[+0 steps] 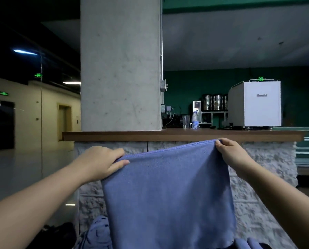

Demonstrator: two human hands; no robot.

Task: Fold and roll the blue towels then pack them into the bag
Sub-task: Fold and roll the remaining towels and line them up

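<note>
A dim hall with a concrete pillar [120, 63] and a wooden counter [168, 135] on a rough white stone base formed the background; a white machine [256, 103], a clear cup [186, 121] and a water bottle [195, 120] stood on the counter, well apart from the work.

In front of the stone base a blue towel [168, 191] was held up in the air, hanging flat and free below its top hem. The left hand [103, 163] was closed round the top left corner, thumb in front and fingers curled over the edge. The right hand [231, 153] pinched the top right corner between thumb and fingertips, a little higher than the left, so the hem sloped up to the right.

At the bottom edge of the view more blue cloth [98, 230] lay crumpled on the left, and what looked like rolled blue towels [247, 243] showed on the right. No bag could be made out with certainty; a dark shape low on the left was too dim to name.

The step in hand was judged to be the spreading of one towel ahead of its first fold. The next move would call for the two corners to be brought together evenly, or the towel to be laid flat, with the hem kept taut so that the edges lined up.
</note>
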